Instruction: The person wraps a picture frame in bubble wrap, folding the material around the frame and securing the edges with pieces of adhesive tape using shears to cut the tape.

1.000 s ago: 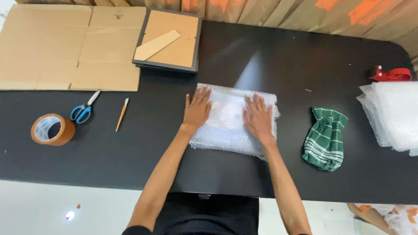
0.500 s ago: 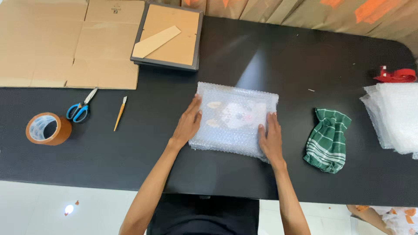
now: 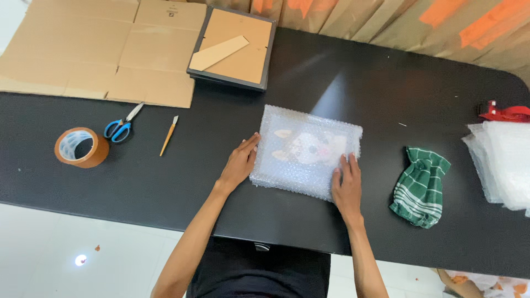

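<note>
Head view showed both hands flat on a bubble-wrapped parcel [image 3: 306, 152] lying in the middle of the black desk [image 3: 342, 83]. The left hand [image 3: 238, 164] pressed its open fingers against the parcel's left edge, and the right hand [image 3: 346, 185] lay spread over the lower right corner; neither grip closed around anything. A pale printed picture showed faintly through the wrap, so the parcel was probably a flat, stiff, breakable piece, light enough, with a slick cushioned skin; the two short edges looked like the safest places to hold it. A green striped cloth [image 3: 419, 187] lay to the right, and a stack of bubble wrap sheets [image 3: 505, 163] sat at the right edge. Left of centre lay a pencil [image 3: 169, 135], blue scissors [image 3: 121, 126] and a tape roll [image 3: 81, 147], with flattened cardboard [image 3: 99, 49] and a picture frame [image 3: 232, 48] above.
</note>
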